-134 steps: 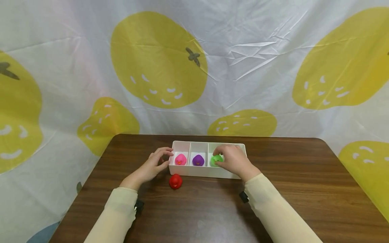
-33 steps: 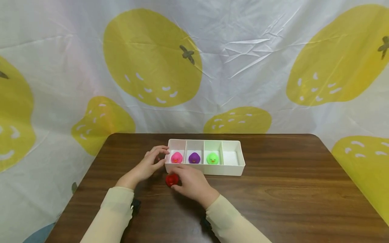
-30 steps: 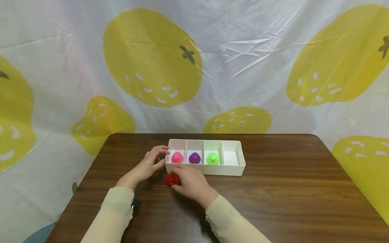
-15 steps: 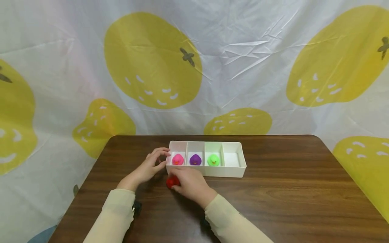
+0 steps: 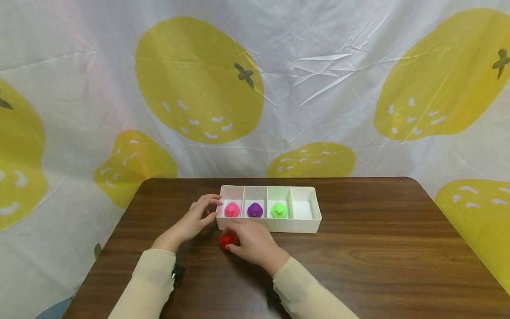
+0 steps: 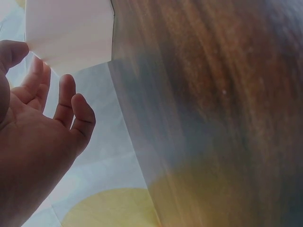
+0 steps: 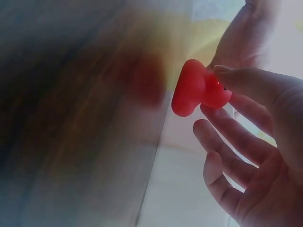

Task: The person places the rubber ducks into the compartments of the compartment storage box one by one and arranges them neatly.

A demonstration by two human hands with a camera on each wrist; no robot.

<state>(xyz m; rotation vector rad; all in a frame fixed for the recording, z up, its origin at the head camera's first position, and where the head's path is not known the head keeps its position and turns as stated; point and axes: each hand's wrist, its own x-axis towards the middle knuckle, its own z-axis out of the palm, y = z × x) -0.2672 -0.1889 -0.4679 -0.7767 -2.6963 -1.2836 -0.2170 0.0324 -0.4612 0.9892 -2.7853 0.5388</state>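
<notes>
My right hand (image 5: 255,243) pinches a small red toy duck (image 5: 227,241) between thumb and fingers, in front of the tray's left end. In the right wrist view, the red duck (image 7: 191,90) sits at the thumb and index tips while the other fingers hang loose. A blurred red reflection shows on the tabletop beside it. My left hand (image 5: 192,223) touches the left end of a white divided tray (image 5: 292,226) with relaxed, spread fingertips. In the left wrist view, the thumb and fingertips of that hand (image 6: 42,123) meet the edge of the white end wall (image 6: 71,33).
A pink duck (image 5: 232,210), a purple duck (image 5: 255,210) and a green duck (image 5: 279,210) sit in separate compartments, left to right. The rightmost compartment (image 5: 303,208) shows its bare floor. A fruit-print cloth (image 5: 318,110) hangs behind the brown wooden table (image 5: 382,248).
My right hand has left the green duck in its compartment, moved left and taken hold of the red duck. Over the last second it has barely shifted. My left hand has stayed at the tray.
</notes>
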